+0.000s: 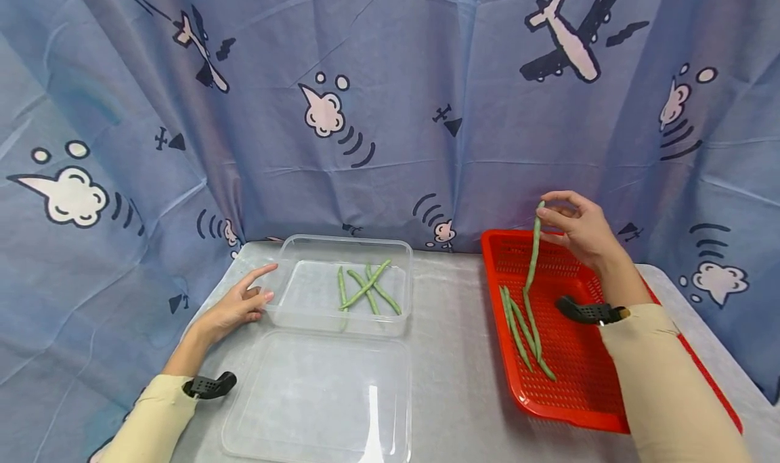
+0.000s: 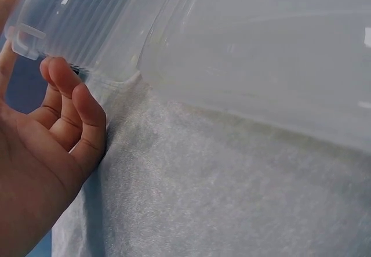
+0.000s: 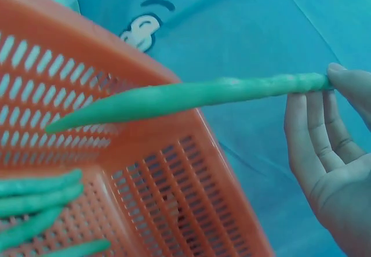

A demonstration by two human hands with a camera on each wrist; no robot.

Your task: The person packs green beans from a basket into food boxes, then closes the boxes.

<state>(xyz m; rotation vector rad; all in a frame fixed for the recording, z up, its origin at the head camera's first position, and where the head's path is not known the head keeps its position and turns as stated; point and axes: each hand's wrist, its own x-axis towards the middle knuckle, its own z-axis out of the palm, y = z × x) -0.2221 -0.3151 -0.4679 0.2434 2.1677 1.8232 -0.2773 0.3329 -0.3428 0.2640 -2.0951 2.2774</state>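
My right hand pinches one end of a green bean between thumb and fingertips, above the far end of a red basket. The bean hangs down in the head view, its free tip over the basket. Several more green beans lie inside along the basket's left side. My left hand is at the left wall of a clear plastic container, its index finger extended and the others loosely bent at the rim. Inside that container several green beans lie crossed over one another.
A clear flat lid lies on the grey tabletop in front of the container. Behind the table hangs a blue curtain with airplane prints. Tabletop separates the container from the basket. Black straps with devices are on both wrists.
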